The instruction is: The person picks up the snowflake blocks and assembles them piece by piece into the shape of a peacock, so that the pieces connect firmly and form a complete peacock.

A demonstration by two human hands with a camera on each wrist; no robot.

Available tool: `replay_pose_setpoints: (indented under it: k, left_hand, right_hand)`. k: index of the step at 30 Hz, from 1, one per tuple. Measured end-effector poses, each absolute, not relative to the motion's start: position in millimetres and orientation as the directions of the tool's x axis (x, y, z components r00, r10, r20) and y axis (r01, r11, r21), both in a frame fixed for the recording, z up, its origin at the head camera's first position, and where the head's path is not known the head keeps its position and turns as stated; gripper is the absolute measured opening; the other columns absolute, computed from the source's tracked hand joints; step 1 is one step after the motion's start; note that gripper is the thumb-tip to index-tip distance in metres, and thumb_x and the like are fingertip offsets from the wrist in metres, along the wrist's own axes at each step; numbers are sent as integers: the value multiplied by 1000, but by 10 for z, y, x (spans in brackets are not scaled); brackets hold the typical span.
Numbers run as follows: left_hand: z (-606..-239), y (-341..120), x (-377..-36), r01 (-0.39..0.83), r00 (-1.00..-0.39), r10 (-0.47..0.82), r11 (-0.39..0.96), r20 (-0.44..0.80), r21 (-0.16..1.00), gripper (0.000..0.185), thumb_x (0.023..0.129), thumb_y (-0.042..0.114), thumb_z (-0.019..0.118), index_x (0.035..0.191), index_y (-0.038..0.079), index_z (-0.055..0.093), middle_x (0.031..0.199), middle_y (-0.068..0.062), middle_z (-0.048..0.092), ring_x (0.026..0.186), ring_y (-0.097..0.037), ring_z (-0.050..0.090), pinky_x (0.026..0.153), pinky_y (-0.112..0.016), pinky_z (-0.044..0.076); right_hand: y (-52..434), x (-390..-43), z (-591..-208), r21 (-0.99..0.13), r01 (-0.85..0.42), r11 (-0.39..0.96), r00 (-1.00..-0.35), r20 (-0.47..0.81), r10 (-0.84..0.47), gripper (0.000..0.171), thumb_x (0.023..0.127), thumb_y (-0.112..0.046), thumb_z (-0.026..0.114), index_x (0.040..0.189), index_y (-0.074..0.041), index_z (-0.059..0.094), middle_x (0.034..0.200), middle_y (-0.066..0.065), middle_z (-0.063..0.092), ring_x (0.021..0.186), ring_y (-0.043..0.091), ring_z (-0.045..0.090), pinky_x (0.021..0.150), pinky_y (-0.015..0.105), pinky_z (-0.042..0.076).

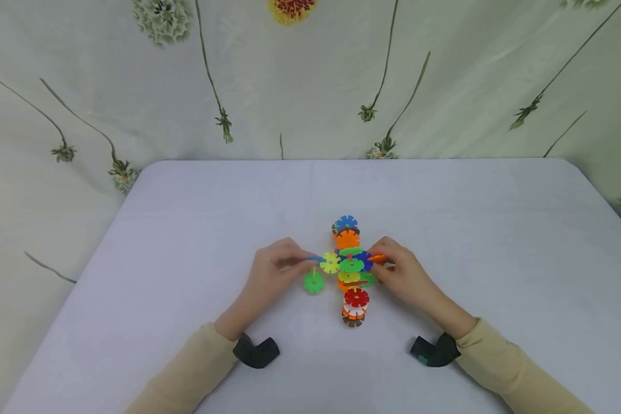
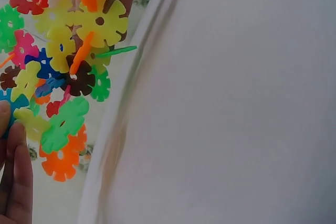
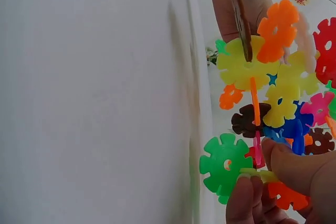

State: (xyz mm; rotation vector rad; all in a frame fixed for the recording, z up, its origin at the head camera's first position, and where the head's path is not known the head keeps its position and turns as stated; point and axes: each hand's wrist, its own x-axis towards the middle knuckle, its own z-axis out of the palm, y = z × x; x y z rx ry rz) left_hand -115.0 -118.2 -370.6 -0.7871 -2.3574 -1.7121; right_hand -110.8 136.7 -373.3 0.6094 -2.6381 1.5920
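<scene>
Both hands are on it: the left hand [image 1: 276, 265] pinches the left arm of the snowflake-disc model [image 1: 349, 270], which sits at the middle of the white table [image 1: 186, 230], while the right hand [image 1: 401, 270] pinches the orange piece at the model's opposite side. A loose-looking green disc [image 1: 314, 282] lies just beside the left fingertips. The risk as I judge it: these slotted joints look light, so an uneven pull or twist from either side could pop discs apart, especially along the long stacked column.
</scene>
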Motion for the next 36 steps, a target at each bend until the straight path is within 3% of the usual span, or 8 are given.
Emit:
replay_pose_setpoints:
  k: [4,11,20,27,36]
  left_hand:
    - [-3719,-1183,-1133,467,-865,320,233,386,853,10,79,-3,72,88,1,73,77,3,62,73,-16,57,74,-30,53]
    - [-3773,-1154,-1116,469,-868,299,233,396,852,9,78,-4,72,86,1,72,77,3,63,73,-15,57,73,-28,52]
    - [-3769,-1162,-1146,470,-876,252,256,411,845,10,78,-1,73,88,2,73,79,-2,64,75,-17,57,72,-24,50]
    - [-3759,-1173,-1156,382,-919,225,309,324,871,10,79,5,75,88,2,73,84,-1,66,77,-15,62,70,-25,53]
    - [-3812,-1161,-1130,361,-930,209,371,301,856,19,80,3,74,99,2,72,94,-5,68,86,-15,65,73,-26,52]
  right_hand:
    - [1343,-1091,-3715,-834,-354,424,-911,204,-360,15,83,14,58,93,5,65,91,7,53,79,23,55,59,26,52]
    - [1336,-1102,-3731,-762,-444,471,-873,252,-417,15,83,15,56,91,5,63,88,4,52,82,20,56,70,30,51]
    - [1266,-1181,-3654,-707,-466,532,-874,272,-403,18,82,12,60,97,4,63,88,5,54,81,21,57,69,31,51]
    - [1252,-1496,-3607,-725,-408,555,-902,227,-367,26,81,9,64,103,-2,59,98,9,63,84,23,59,73,35,52]
    - [1143,-2008,-3531,-676,-532,509,-815,247,-524,29,83,9,64,109,0,57,107,12,60,92,24,59,80,34,51]
